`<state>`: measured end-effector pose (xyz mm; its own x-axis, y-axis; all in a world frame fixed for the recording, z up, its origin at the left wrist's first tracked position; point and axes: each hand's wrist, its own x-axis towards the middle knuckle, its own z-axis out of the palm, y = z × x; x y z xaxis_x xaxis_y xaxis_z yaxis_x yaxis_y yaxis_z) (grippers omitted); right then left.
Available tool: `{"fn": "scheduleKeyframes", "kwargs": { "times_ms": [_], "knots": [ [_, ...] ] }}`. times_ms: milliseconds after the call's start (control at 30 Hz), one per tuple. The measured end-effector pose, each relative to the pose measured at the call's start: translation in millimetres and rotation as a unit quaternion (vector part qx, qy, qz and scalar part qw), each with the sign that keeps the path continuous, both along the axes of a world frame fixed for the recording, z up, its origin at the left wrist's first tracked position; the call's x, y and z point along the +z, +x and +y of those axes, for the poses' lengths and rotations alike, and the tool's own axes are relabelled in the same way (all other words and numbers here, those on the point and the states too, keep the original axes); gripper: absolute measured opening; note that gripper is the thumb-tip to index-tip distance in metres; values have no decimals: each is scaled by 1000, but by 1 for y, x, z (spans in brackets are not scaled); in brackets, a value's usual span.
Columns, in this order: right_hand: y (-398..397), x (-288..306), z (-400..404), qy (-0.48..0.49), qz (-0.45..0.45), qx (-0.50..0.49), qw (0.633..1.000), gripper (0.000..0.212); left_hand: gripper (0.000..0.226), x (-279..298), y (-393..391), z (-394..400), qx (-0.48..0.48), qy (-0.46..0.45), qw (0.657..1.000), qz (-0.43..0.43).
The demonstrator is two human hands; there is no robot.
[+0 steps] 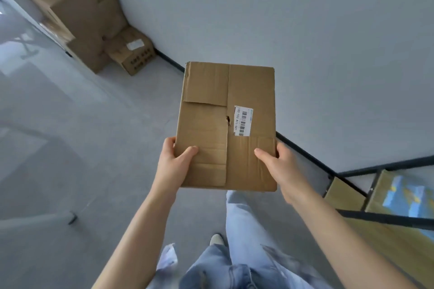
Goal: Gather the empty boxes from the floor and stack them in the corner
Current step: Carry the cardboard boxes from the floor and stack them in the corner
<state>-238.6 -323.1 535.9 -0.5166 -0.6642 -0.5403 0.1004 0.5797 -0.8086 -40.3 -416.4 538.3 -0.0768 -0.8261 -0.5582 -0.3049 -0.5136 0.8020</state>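
A person carries one flat cardboard box [226,124] with both hands.

The left hand [175,162] grips the box's near left edge, thumb pressed on top and fingers under it; the right hand [277,164] grips the near right edge the same way. The box is in the air above the grey floor [70,136], closed (a barcode label [243,120] sits on its top). A stack of boxes [77,21] stands in the far corner, well apart, against the wall [281,19].
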Motion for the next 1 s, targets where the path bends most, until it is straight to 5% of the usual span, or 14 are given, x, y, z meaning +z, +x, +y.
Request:
{"fn": "scheduleKeyframes", "kwargs": {
  "times_ms": [600, 1000],
  "knots": [
    [-5, -16, -487, 22, -43, 243, 969, 29, 30, -22, 26, -384, 219, 17, 976, 4],
    [62, -60, -795, 83, -73, 275, 955, 40, 42, -65, 105, -697, 148, 56, 987, -28]
  ]
}}
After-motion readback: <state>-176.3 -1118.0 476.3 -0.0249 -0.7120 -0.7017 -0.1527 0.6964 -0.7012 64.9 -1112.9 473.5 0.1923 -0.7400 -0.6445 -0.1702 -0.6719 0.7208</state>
